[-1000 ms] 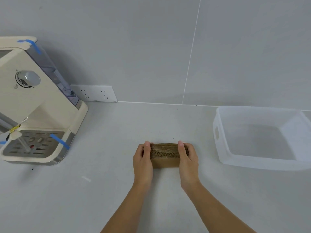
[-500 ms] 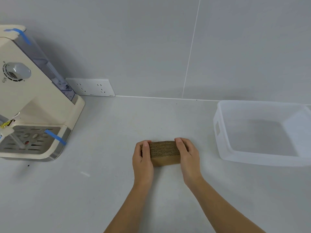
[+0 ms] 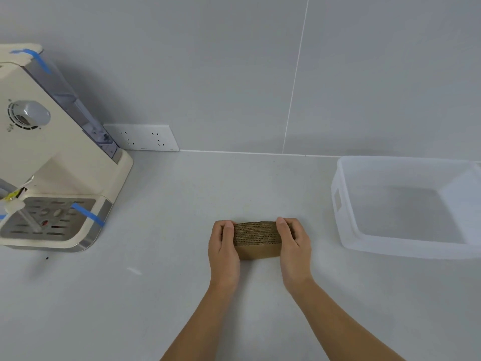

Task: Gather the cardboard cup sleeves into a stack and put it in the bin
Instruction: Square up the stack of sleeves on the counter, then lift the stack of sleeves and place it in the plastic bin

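Two hands: both clamp one stack, fingers curled over its ends
espresso machine (image 3: 52,162): cream plastic, perforated metal drip tray, blue tape strips
left hand (image 3: 224,252): grips left end
cup sleeve stack (image 3: 257,239): brown corrugated cardboard, ribbed edges up, on grey countertop (image 3: 161,303), long axis left-right
right hand (image 3: 295,250): grips right end
bin (image 3: 346,230): translucent plastic, rectangular, right of stack, apart

Soft, even, bright light; faint shadows, no glare, wide-angle bowing at the edges.

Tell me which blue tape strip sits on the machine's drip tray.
The lower strip, running diagonally across the tray's front right corner; the other strip crosses the machine's top.
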{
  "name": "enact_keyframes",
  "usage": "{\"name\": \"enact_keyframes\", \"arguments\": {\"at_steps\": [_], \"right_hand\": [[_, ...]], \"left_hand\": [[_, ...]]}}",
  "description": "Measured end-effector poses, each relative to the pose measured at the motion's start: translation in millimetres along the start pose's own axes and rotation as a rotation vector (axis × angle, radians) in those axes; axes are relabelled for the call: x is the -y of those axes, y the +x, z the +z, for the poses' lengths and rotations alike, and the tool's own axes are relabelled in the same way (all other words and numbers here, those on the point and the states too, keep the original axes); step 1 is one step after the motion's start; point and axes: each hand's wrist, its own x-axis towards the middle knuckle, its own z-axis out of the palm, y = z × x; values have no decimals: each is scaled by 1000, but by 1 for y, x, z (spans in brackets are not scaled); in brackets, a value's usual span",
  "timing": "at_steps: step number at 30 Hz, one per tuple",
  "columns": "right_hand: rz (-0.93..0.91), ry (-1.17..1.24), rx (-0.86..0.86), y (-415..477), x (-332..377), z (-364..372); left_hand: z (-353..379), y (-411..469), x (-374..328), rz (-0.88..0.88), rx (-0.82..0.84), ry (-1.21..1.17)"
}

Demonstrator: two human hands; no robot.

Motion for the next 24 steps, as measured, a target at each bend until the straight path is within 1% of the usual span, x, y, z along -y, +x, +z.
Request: {"name": "enact_keyframes", "arguments": {"at_steps": [4, 6, 8, 10, 12, 14, 16, 20, 24], "right_hand": [[56, 2, -3, 1, 5, 3], [65, -8, 10, 0, 7, 2], [65, -17, 21, -1, 8, 0], [67, -22, 30, -2, 9, 0], [62, -30, 37, -2, 9, 0], [53, -49, 39, -2, 8, -1], [51, -60, 45, -2, 8, -2], [41, -85, 55, -2, 9, -2], [73, -122, 95, 0, 11, -4]], "left_hand": [[-3, 1, -3, -9, 59, 34], [-7, 0, -3, 2, 115, 32], [-15, 0, -3, 11, 217, 25], [-28, 3, -1, 10, 355, 47], [-42, 6, 1, 10, 486, 129], [-54, 9, 0, 27, 558, 187], [-62, 12, -2, 53, 579, 228], [-65, 16, -4, 105, 538, 353], [-62, 16, -5, 109, 495, 337]]}}
